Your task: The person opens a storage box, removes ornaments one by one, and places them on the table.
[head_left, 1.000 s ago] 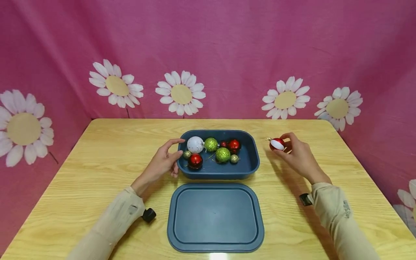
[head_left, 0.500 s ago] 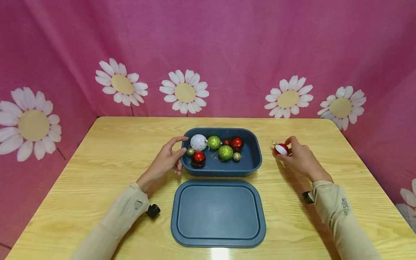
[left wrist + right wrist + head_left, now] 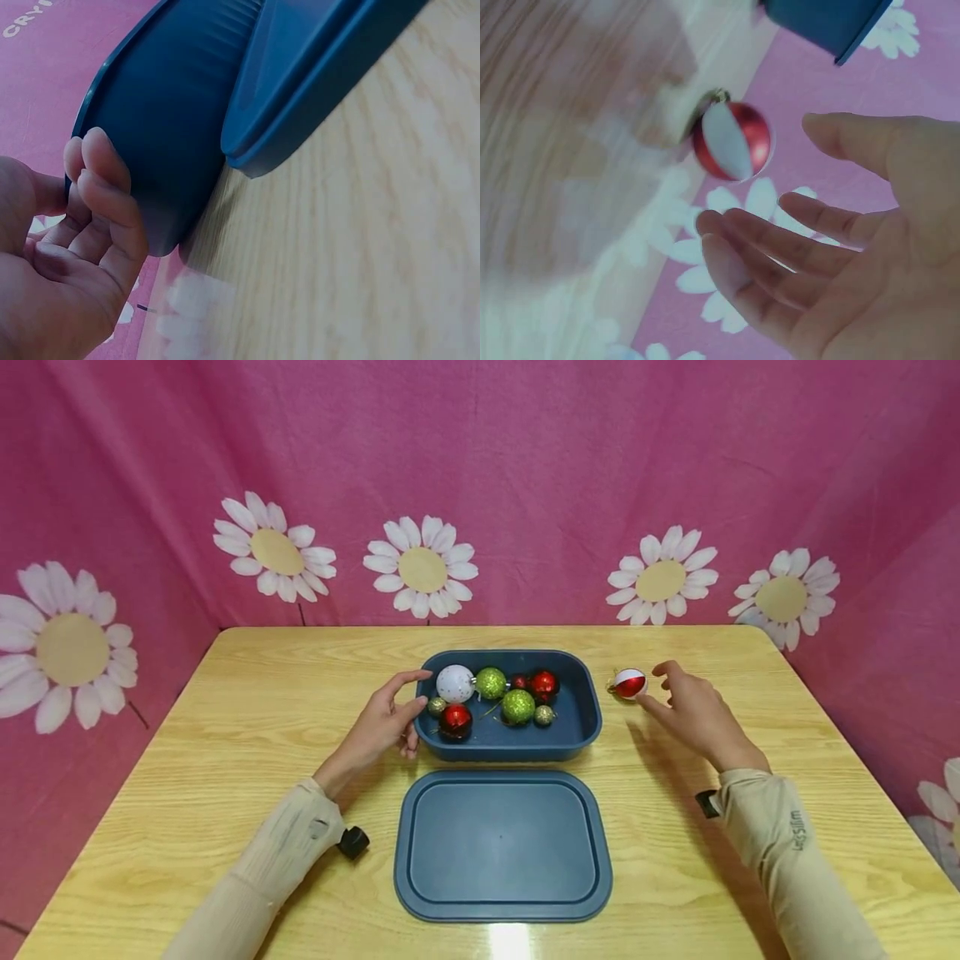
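A red-and-white Christmas bauble (image 3: 630,683) lies on the table to the right of a dark blue box (image 3: 588,727). My right hand (image 3: 693,714) is just right of it, thumb and fingers spread apart; in the right wrist view a gap separates the fingers from the bauble (image 3: 731,141). My left hand (image 3: 382,722) holds the left end of the box by its rim, other fingers bent against the outer wall. Inside the box sit a white bauble (image 3: 455,683), red baubles (image 3: 455,721), green glittery baubles (image 3: 518,707) and small gold ones (image 3: 543,716).
A flat dark blue lid (image 3: 502,847) lies on the wooden table (image 3: 262,693) in front of the box. A pink curtain with daisies (image 3: 487,460) hangs behind the table and along both sides.
My right hand has put the red-and-white bauble down on the table and let go of it; the fingers have drawn away. My left hand has stayed at the box.
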{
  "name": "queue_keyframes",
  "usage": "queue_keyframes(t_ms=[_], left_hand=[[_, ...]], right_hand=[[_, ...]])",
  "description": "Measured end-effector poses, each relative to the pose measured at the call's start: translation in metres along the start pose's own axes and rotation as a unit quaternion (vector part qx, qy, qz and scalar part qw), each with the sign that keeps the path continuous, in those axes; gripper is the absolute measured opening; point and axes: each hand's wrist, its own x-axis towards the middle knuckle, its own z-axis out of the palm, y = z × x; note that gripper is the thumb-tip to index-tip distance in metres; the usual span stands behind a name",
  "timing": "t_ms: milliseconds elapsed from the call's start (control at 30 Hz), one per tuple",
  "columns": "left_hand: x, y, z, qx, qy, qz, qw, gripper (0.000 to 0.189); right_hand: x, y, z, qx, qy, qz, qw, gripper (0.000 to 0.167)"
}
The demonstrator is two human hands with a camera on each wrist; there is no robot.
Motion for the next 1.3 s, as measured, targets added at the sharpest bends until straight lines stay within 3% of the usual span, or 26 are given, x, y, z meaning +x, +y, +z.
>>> queue_keyframes(t_ms=[267,433,833,1167,1300], left_hand=[[0.001,0.001,0.001,-0.011,-0.005,-0.004,0.9999,0.045],[0.000,0.003,-0.001,-0.012,-0.005,-0.002,0.9999,0.045],[0.001,0.002,0.000,-0.016,0.000,-0.010,0.9998,0.045],[0.001,0.000,0.000,-0.016,0.002,-0.004,0.9999,0.045],[0.002,-0.001,0.001,-0.021,0.001,0.001,0.9998,0.045]], right_hand=[[-0.004,-0.032,0.004,-0.015,0.074,-0.088,0.9932,0.032],[-0.002,-0.056,0.010,-0.007,0.094,-0.136,0.9862,0.032],[0.010,-0.090,0.023,0.014,0.034,-0.157,0.9869,0.038],[0.029,-0.113,0.050,0.017,0.010,-0.198,0.9800,0.036],[0.032,-0.114,0.062,0.003,0.000,-0.194,0.9810,0.037]])
